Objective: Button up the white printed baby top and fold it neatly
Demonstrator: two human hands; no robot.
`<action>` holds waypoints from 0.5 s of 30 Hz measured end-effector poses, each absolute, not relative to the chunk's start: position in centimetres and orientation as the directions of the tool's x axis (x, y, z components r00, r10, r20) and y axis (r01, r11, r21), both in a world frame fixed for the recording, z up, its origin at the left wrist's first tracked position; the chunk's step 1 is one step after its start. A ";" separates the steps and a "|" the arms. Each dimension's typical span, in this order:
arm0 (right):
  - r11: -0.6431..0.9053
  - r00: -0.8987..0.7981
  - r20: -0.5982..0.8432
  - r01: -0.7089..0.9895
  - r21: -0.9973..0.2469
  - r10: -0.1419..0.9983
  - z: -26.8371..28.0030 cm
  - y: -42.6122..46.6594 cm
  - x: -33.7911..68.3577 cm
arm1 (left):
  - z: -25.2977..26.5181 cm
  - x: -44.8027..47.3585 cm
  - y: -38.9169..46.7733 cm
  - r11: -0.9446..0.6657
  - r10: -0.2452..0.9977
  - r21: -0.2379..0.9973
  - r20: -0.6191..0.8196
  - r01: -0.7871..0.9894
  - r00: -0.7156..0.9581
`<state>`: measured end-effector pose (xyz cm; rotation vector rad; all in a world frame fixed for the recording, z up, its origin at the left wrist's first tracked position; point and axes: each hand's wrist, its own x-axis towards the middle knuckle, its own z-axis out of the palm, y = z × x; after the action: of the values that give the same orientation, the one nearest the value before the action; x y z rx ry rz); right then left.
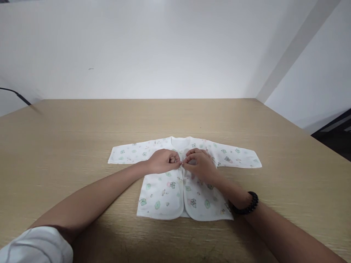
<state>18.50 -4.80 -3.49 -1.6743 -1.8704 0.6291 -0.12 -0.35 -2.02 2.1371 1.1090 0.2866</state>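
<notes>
A small white baby shirt (161, 197) printed with green and pink animals lies spread front side up, its sleeves stretched out to both sides. Its front opening runs down the middle, and the lower edges part slightly at the hem. My left hand (164, 160) pinches the left front edge below the neckline. Opposite it, my right hand (200, 164) pinches the other front edge with thumb and fingers. The fingertips of both hands meet at the opening; whatever fastener is between them is too small to make out.
The shirt rests on a wooden table (82, 124) that reaches back to a white wall (153, 54). A black cable (23, 98) comes in at the far left edge. Beyond the table's right edge is a dark object (337, 135).
</notes>
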 end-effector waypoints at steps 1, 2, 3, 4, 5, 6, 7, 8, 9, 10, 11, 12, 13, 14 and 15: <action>0.117 -0.081 0.085 0.732 -0.672 0.993 -3.4 -4.7 18.6 | -2.0 -0.1 -0.3 -0.388 0.780 0.678 -0.119 0.625 0.614; 0.116 -0.086 0.078 0.723 -0.681 0.993 -3.4 -4.6 18.7 | -2.0 -0.2 -0.3 -0.393 0.773 0.680 -0.120 0.619 0.623; 0.112 -0.092 0.066 0.713 -0.692 0.994 -3.3 -4.4 18.8 | -2.0 -0.2 -0.2 -0.401 0.765 0.681 -0.118 0.613 0.633; 0.105 -0.099 0.050 0.702 -0.704 0.994 -3.2 -4.3 18.9 | -2.0 -0.3 -0.2 -0.410 0.758 0.680 -0.116 0.608 0.641; 0.099 -0.109 0.033 0.691 -0.716 0.994 -3.2 -4.1 19.1 | -2.0 -0.3 -0.1 -0.417 0.753 0.681 -0.113 0.602 0.649; 0.098 -0.121 0.020 0.681 -0.726 0.992 -3.1 -4.0 19.2 | -2.1 -0.4 0.0 -0.421 0.750 0.682 -0.109 0.598 0.653; 0.100 -0.133 0.014 0.673 -0.733 0.991 -3.1 -3.9 19.4 | -2.2 -0.5 0.0 -0.422 0.750 0.685 -0.104 0.594 0.653; 0.108 -0.143 0.015 0.668 -0.737 0.990 -3.2 -3.8 19.5 | -2.3 -0.6 0.1 -0.420 0.752 0.692 -0.097 0.587 0.652; 0.116 -0.149 0.022 0.664 -0.739 0.989 -3.2 -3.8 19.5 | -2.4 -0.6 0.1 -0.419 0.753 0.704 -0.084 0.574 0.653; 0.122 -0.150 0.029 0.661 -0.740 0.988 -3.3 -3.7 19.6 | -2.6 -0.7 0.2 -0.422 0.751 0.721 -0.063 0.550 0.658; 0.123 -0.145 0.035 0.660 -0.741 0.989 -3.4 -3.7 19.6 | -2.7 -0.8 0.2 -0.431 0.744 0.740 -0.033 0.517 0.667; 0.123 -0.140 0.039 0.659 -0.742 0.989 -3.5 -3.7 19.6 | -2.9 -0.9 0.3 -0.445 0.734 0.756 0.000 0.480 0.679; 0.125 -0.139 0.045 0.655 -0.745 0.989 -3.5 -3.7 19.7 | -3.0 -1.0 0.3 -0.464 0.721 0.763 0.029 0.450 0.693; 0.132 -0.146 0.048 0.646 -0.751 0.988 -3.5 -3.7 19.7 | -3.0 -1.0 0.4 -0.484 0.707 0.761 0.048 0.433 0.706; 0.141 -0.165 0.046 0.631 -0.763 0.985 -3.4 -3.7 19.9 | -3.0 -1.1 0.4 -0.505 0.694 0.750 0.057 0.428 0.718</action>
<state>19.85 -3.72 -3.37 -1.5449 -1.8650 0.8222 -1.05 0.45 -3.05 2.1755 0.8469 0.4569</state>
